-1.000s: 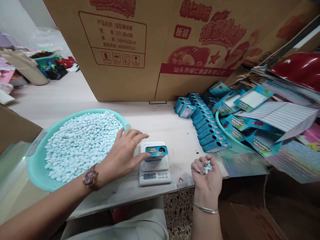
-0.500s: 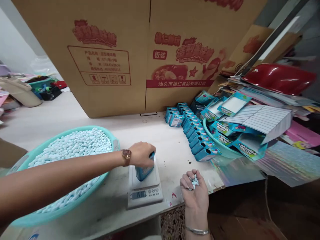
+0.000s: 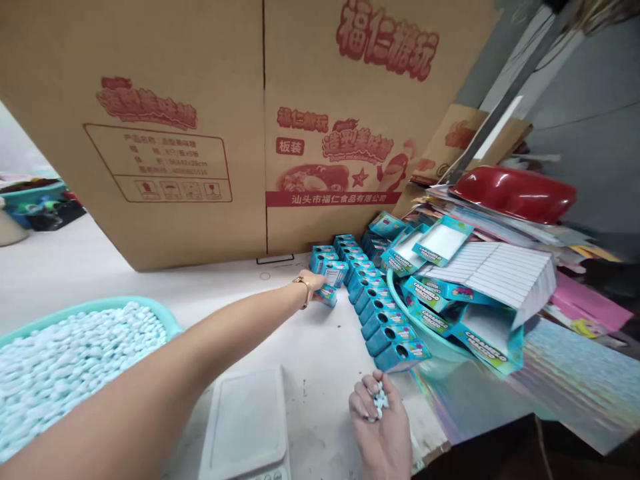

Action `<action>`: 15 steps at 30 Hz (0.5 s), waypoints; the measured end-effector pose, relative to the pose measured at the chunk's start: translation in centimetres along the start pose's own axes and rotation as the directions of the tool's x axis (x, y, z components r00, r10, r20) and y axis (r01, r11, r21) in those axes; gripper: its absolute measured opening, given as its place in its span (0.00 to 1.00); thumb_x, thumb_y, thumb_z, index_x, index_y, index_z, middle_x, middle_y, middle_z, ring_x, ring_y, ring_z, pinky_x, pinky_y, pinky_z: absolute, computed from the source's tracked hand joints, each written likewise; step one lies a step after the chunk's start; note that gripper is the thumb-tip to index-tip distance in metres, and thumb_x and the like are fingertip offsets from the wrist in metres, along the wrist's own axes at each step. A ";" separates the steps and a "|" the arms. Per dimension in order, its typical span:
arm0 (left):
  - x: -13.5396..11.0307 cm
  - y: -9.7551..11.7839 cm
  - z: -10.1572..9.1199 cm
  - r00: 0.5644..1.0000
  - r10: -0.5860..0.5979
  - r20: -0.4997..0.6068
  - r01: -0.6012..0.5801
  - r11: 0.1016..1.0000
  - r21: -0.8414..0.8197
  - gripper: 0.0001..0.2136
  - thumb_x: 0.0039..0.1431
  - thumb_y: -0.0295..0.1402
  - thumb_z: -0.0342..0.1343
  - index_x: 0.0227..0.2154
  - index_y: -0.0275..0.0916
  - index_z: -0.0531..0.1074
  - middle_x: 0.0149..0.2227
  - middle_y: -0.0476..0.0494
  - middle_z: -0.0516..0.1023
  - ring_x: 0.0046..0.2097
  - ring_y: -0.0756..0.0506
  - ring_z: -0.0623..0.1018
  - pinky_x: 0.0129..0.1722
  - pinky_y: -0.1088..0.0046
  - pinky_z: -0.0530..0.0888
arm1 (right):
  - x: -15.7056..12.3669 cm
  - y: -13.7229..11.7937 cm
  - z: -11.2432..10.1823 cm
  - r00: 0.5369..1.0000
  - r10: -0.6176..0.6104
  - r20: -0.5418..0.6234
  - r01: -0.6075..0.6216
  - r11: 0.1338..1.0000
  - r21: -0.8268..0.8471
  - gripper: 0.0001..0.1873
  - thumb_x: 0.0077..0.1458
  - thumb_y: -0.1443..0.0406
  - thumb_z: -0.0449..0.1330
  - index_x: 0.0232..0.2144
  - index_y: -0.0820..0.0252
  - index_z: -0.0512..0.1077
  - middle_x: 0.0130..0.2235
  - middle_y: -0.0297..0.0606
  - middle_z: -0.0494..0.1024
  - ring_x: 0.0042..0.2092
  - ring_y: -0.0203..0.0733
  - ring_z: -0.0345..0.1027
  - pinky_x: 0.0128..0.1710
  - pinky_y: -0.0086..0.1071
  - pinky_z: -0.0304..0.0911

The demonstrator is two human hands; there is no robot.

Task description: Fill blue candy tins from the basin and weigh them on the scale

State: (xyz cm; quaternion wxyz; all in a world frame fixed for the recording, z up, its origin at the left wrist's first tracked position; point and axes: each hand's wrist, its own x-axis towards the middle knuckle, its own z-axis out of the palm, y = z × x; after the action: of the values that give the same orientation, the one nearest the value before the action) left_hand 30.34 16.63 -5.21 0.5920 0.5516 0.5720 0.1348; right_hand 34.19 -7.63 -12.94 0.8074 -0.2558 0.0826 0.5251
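Note:
My left hand (image 3: pixel 311 283) is stretched out over the white table, its fingers closed on a small blue candy box (image 3: pixel 329 296). That box is at the near end of a short row of similar boxes (image 3: pixel 323 257), and my fingers partly hide it. Palm up near the table's front edge, my right hand (image 3: pixel 380 417) has its fingers curled around several pale blue candies (image 3: pixel 381 399). A white kitchen scale (image 3: pixel 247 420) lies between my arms with nothing on its plate. More blue boxes (image 3: pixel 377 313) with round dark holes stand in a long row.
A turquoise basin (image 3: pixel 167 319) of pale blue candies is at the left. Behind the table rises a large cardboard carton (image 3: pixel 200 233). At the right, a turquoise tub (image 3: pixel 450 350) holds display trays, near a red bowl (image 3: pixel 515 193) on stacked sheets.
My left hand has lifted the candy box off the scale and carried it forward and right to the short row. My right hand keeps its candies. The view has turned right.

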 end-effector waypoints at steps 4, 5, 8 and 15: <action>1.5 0.6 1.5 1.000 -0.016 0.013 0.019 0.978 -0.210 0.16 0.62 0.38 0.53 0.49 0.35 0.67 0.48 0.39 0.72 0.44 0.45 0.75 0.42 0.62 0.75 | 1.4 0.0 1.6 1.000 0.023 0.018 -0.023 1.000 0.017 0.10 0.50 0.66 0.63 0.29 0.59 0.63 0.22 0.22 0.61 0.16 0.23 0.48 0.14 0.21 0.46; 1.4 0.6 1.6 1.000 -0.003 0.017 0.008 0.968 -0.250 0.16 0.62 0.38 0.53 0.50 0.35 0.66 0.48 0.39 0.71 0.45 0.44 0.75 0.42 0.61 0.75 | 1.6 0.0 1.8 0.999 0.027 0.023 -0.027 1.000 0.013 0.09 0.50 0.66 0.62 0.29 0.59 0.63 0.22 0.22 0.60 0.16 0.23 0.48 0.14 0.21 0.46; 0.0 -0.4 0.6 0.996 0.059 0.059 -0.037 0.945 -0.326 0.19 0.63 0.41 0.51 0.53 0.37 0.64 0.52 0.38 0.70 0.47 0.43 0.74 0.45 0.58 0.74 | 1.9 0.2 1.9 0.999 0.028 0.037 -0.028 1.000 -0.006 0.09 0.50 0.66 0.62 0.29 0.59 0.64 0.22 0.22 0.60 0.16 0.23 0.49 0.15 0.21 0.47; -9.7 -4.9 -11.7 0.978 0.168 0.121 -0.127 0.948 -0.292 0.34 0.50 0.55 0.57 0.53 0.33 0.66 0.58 0.24 0.65 0.47 0.38 0.77 0.42 0.64 0.75 | 0.7 -0.4 -1.7 0.993 0.107 -0.058 -0.120 0.936 -0.331 0.13 0.41 0.60 0.66 0.24 0.54 0.63 0.19 0.25 0.56 0.15 0.27 0.46 0.13 0.25 0.47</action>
State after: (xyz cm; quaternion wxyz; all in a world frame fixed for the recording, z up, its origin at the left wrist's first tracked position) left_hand 15.42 13.09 -0.97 0.6926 0.5110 0.4596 0.2189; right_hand 35.07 -8.03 -14.55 0.7189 -0.3938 0.0228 0.5723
